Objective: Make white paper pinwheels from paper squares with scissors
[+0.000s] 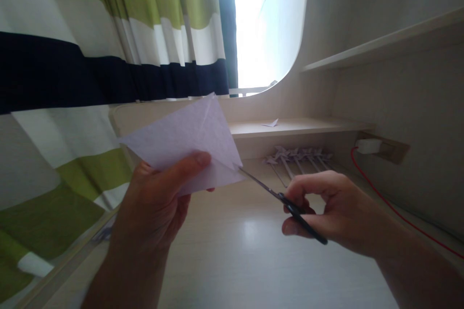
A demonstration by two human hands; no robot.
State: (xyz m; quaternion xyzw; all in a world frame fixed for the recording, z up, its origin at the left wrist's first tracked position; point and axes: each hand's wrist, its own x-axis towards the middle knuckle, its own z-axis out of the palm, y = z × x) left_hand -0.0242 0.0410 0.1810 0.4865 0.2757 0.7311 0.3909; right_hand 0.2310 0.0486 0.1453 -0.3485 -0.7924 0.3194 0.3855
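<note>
My left hand (157, 203) pinches a folded pale lilac sheet of paper (188, 137) between thumb and fingers, holding it up above the desk. My right hand (333, 215) grips a pair of black-handled scissors (281, 198). The scissor blades point left and their tips meet the paper's lower right corner along a crease.
The pale wooden desk (235, 260) lies below. Several paper pinwheels on sticks (297, 157) lie at the back under a low shelf (290, 128) bearing a paper scrap (271, 123). A white plug (368, 146) with a red cable sits in the right wall. A striped curtain (90, 58) hangs at the left.
</note>
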